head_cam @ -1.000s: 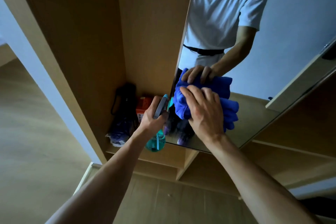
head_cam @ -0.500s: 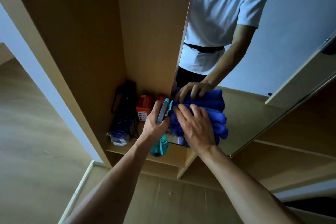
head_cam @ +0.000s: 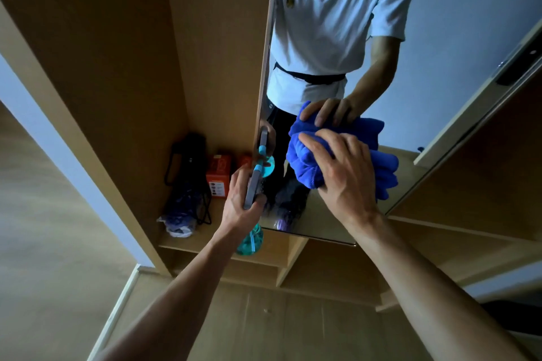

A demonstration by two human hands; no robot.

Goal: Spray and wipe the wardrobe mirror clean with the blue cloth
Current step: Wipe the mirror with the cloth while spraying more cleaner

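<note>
- Hands both occupied: right hand (head_cam: 349, 176) grips the bunched blue cloth (head_cam: 305, 164) against the tall wardrobe mirror (head_cam: 440, 38), low near its left edge; left hand (head_cam: 237, 205) clasps the teal plastic spray bottle (head_cam: 252, 184).
- Firm, overlapping strokes toward the bottom edge should avoid streaks.

A pale wooden shelf (head_cam: 199, 237) forms the bottom of the open wardrobe compartment, and 4 things lie on it. A black bag (head_cam: 187, 167) with cords stands against the left wall. A crumpled plastic bag (head_cam: 176, 228) lies at its foot, near the shelf's front edge. An orange box (head_cam: 218, 174) stands upright toward the back, and a 2nd orange box (head_cam: 245, 160) just beside it is only partly in view. Below the shelf lies a wood-plank floor (head_cam: 278, 325).
</note>
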